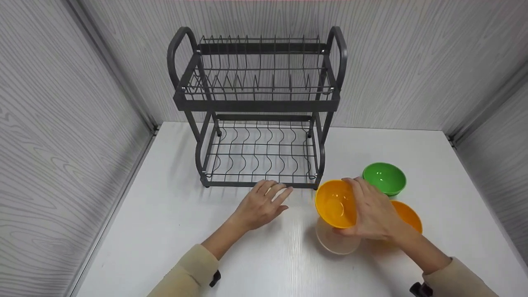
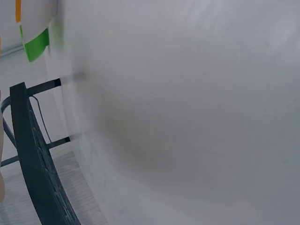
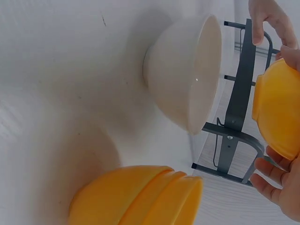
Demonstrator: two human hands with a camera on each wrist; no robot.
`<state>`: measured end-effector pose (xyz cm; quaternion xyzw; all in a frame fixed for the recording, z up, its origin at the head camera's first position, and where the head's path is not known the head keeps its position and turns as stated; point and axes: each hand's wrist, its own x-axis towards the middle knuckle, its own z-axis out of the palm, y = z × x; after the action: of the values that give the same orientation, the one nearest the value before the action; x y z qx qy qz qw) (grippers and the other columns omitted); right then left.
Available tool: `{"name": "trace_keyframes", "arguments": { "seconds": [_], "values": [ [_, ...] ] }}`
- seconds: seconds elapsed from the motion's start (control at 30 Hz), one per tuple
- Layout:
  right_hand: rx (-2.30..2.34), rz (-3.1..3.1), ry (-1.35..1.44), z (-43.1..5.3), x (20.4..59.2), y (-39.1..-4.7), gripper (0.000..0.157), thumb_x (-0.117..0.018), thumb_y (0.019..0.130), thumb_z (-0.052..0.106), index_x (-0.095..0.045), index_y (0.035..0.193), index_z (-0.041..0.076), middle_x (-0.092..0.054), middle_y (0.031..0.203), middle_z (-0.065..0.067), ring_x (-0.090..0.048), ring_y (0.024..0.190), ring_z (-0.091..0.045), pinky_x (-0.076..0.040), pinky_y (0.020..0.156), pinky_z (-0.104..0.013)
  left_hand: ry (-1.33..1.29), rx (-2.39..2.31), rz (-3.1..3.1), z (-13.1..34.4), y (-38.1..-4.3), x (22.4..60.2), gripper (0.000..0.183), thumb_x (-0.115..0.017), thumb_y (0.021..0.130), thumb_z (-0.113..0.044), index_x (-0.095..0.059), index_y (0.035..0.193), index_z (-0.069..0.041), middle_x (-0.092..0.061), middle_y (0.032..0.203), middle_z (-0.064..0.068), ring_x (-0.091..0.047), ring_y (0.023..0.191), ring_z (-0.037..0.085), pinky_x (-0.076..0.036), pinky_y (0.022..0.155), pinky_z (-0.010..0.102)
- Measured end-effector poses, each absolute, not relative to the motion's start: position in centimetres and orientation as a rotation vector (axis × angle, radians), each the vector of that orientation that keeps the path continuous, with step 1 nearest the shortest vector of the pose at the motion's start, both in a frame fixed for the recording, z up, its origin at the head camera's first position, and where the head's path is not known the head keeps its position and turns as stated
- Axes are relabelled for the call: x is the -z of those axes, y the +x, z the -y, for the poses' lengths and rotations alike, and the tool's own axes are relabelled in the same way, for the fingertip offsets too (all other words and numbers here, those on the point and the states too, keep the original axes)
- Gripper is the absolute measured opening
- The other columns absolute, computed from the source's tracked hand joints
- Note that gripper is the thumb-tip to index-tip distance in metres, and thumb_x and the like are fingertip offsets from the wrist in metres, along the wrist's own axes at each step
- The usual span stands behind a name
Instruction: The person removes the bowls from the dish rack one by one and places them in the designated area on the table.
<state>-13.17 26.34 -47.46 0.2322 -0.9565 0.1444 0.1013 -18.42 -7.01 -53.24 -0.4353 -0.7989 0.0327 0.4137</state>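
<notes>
My right hand (image 1: pixel 373 214) grips a yellow bowl (image 1: pixel 334 204) by its side, thumb at the near edge. The bowl is held up off the table, over a white bowl (image 1: pixel 339 243) that it partly hides. In the right wrist view, the held yellow bowl (image 3: pixel 279 108) is clear of the upright white bowl (image 3: pixel 176 70). Beneath my right wrist stands a stack of yellow bowls (image 3: pixel 136 197), mostly covered in the head view. My left hand (image 1: pixel 260 206) hovers in front of the rack with loosely bent fingers and nothing in it.
A dark two-tier dish rack (image 1: pixel 258 106) stands at the back centre, with wire slots on both tiers. Green bowls (image 1: pixel 384 178) sit nested to the right, behind the yellow stack. Pale wood-grain panels (image 1: pixel 412 62) enclose the white table (image 1: pixel 165 231) at the back and sides.
</notes>
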Motion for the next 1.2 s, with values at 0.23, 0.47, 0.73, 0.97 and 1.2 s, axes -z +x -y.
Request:
{"name": "trace_keyframes", "arguments": {
  "seconds": [0.23, 0.47, 0.73, 0.97, 1.2],
  "values": [
    [-0.424, 2.862, 0.634, -28.5, 47.4, -12.6, 0.121, -0.087, 0.060, 0.072, -0.039, 0.150, 0.008, -0.057, 0.139, -0.015, -0.059, 0.125, -0.034, -0.054, 0.106, -0.060, -0.908, -0.129, 2.108, 8.7, -19.7, 55.0, 0.053, -0.079, 0.090, -0.043, -0.067, 0.134, -0.016, -0.064, 0.117, 0.003, -0.061, 0.104, 0.021, -0.055, 0.088, 0.033],
    [-0.374, 2.872, 0.588, -30.6, 47.2, -12.2, 0.118, -0.089, 0.060, 0.070, -0.041, 0.147, 0.006, -0.060, 0.130, -0.015, -0.059, 0.114, -0.031, -0.056, 0.099, -0.059, -0.795, -0.164, 2.190, 10.7, -20.4, 56.5, 0.047, -0.081, 0.089, -0.036, -0.071, 0.131, -0.018, -0.070, 0.115, 0.005, -0.063, 0.104, 0.024, -0.057, 0.088, 0.036],
    [-0.340, 2.800, 0.583, -33.5, 47.0, -11.8, 0.118, -0.092, 0.056, 0.068, -0.044, 0.142, 0.003, -0.061, 0.119, -0.014, -0.058, 0.103, -0.028, -0.055, 0.084, -0.052, -0.780, -0.173, 2.120, 11.2, -20.7, 56.6, 0.026, -0.065, 0.094, -0.010, -0.074, 0.118, -0.017, -0.066, 0.104, 0.005, -0.059, 0.093, 0.023, -0.054, 0.077, 0.034],
    [-0.314, 2.790, 0.575, -35.5, 46.9, -11.5, 0.118, -0.094, 0.053, 0.065, -0.045, 0.140, 0.003, -0.061, 0.113, -0.012, -0.055, 0.097, -0.024, -0.051, 0.078, -0.047, -0.779, -0.158, 2.112, 11.0, -20.9, 56.8, 0.020, -0.065, 0.096, -0.009, -0.074, 0.111, -0.018, -0.066, 0.100, 0.005, -0.058, 0.088, 0.023, -0.052, 0.073, 0.034],
    [-0.268, 2.769, 0.591, -37.7, 46.9, -11.1, 0.119, -0.095, 0.050, 0.066, -0.046, 0.137, 0.002, -0.060, 0.107, -0.010, -0.055, 0.093, -0.023, -0.051, 0.074, -0.046, -0.758, -0.192, 2.117, 10.8, -20.9, 56.5, 0.019, -0.062, 0.098, -0.012, -0.073, 0.110, -0.020, -0.065, 0.100, 0.005, -0.058, 0.089, 0.023, -0.052, 0.072, 0.033]
  ]
}}
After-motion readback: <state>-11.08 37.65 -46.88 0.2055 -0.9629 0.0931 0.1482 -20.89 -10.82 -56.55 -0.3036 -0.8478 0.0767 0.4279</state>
